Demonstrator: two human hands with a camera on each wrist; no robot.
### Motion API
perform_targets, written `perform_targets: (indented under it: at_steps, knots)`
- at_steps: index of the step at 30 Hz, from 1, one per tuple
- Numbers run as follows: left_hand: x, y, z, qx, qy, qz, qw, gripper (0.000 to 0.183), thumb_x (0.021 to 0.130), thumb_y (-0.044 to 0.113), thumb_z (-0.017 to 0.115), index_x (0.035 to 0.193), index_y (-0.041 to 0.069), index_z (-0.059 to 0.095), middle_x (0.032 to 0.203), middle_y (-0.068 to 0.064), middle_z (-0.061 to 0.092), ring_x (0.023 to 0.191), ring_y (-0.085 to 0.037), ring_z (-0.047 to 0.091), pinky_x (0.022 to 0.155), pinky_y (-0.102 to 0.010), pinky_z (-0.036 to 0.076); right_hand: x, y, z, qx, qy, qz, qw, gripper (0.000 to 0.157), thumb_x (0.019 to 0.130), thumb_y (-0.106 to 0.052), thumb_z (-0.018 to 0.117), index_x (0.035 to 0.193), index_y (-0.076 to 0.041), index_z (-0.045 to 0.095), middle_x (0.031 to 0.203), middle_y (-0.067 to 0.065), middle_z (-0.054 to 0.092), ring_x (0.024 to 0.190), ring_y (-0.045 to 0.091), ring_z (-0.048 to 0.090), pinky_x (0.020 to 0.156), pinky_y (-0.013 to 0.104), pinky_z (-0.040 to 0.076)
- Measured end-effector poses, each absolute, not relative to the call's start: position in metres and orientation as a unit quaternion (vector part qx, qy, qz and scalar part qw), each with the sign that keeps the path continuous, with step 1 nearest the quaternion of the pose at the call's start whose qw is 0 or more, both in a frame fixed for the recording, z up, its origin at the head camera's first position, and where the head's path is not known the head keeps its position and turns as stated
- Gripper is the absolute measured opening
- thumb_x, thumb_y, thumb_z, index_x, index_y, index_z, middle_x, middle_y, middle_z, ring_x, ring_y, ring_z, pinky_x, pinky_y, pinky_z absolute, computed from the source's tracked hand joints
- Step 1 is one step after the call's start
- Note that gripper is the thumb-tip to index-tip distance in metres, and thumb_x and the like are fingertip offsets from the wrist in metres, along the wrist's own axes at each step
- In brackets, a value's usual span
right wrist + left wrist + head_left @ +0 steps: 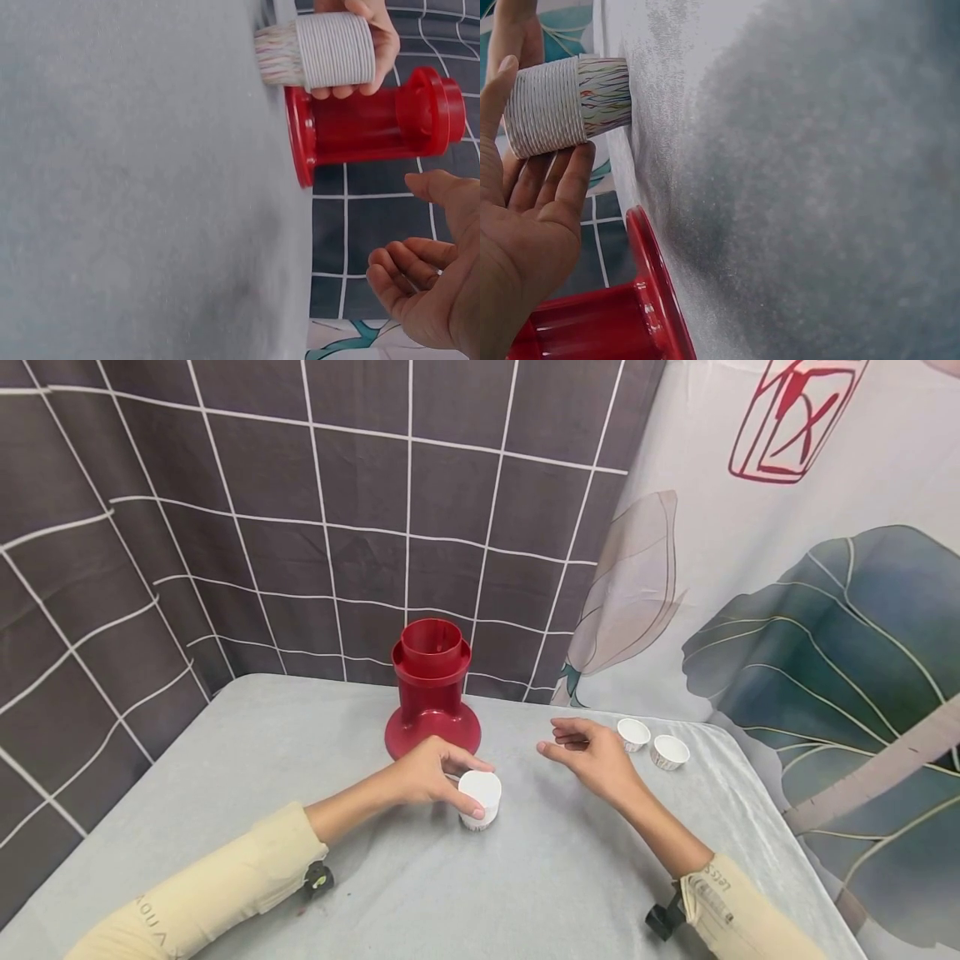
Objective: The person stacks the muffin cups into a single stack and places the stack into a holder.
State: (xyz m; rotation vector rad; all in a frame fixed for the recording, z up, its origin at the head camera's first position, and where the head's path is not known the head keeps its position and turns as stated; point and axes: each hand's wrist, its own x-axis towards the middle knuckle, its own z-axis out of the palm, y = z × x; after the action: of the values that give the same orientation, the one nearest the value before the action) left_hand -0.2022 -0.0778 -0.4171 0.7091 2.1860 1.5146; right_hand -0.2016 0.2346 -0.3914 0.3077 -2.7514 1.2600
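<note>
1. My left hand (427,774) grips the upright cup stack (482,787) between thumb and fingers, near the red stand (430,697).
2. My right hand (596,760), farther off, holds nothing, thumb apart; the stack lies leftward.

Bright, even light, seemingly from above, filled the head view, leaving soft shadows on the bench (390,902) near both arms (352,806); the corners looked stretched. In the left wrist view, the near bench blurred into grain and glossy streaks crossed the red stand (600,322). In the right wrist view, the cup stack's (335,51) print looked smeared.
</note>
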Motion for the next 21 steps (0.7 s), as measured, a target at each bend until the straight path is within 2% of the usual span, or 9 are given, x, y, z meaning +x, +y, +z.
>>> perform_targets:
  at_steps: [7,13,16,21]
  knots:
    - [-0.201,-0.078,-0.417,0.25,0.781,0.54,0.191,0.053,0.084,0.015,0.101,0.134,0.011,0.084,0.13,-0.008,0.085,0.115,-0.022,0.085,0.096,-0.033,0.069,-0.207,0.242,-0.392,0.088,-0.905,0.411,0.059,0.052,0.1,-0.028,0.087,0.141,0.001,0.075,0.13,0.025,0.081,0.116,0.034,0.082,0.103,0.041,0.066]
    - [-0.2,-0.078,-0.417,0.25,0.781,0.54,0.189,0.054,0.084,0.015,0.101,0.135,0.011,0.083,0.13,-0.008,0.085,0.115,-0.022,0.085,0.095,-0.032,0.069,-0.211,0.249,-0.392,0.077,-0.909,0.404,0.065,0.052,0.099,-0.028,0.087,0.141,0.0,0.076,0.13,0.025,0.081,0.116,0.035,0.082,0.099,0.03,0.066]
    - [-0.2,-0.078,-0.418,0.251,0.781,0.54,0.189,0.054,0.084,0.016,0.101,0.135,0.011,0.083,0.13,-0.007,0.085,0.115,-0.022,0.084,0.095,-0.032,0.069,-0.214,0.252,-0.393,0.073,-0.91,0.401,0.069,0.052,0.099,-0.03,0.087,0.142,-0.001,0.076,0.13,0.024,0.081,0.116,0.034,0.082,0.096,0.021,0.062]
    - [-0.201,-0.078,-0.418,0.25,0.78,0.541,0.189,0.054,0.085,0.016,0.1,0.135,0.011,0.083,0.131,-0.007,0.085,0.116,-0.023,0.084,0.095,-0.032,0.069,-0.217,0.258,-0.392,0.067,-0.914,0.394,0.074,0.053,0.099,-0.03,0.087,0.142,-0.002,0.076,0.131,0.023,0.081,0.117,0.034,0.082,0.093,0.015,0.057]
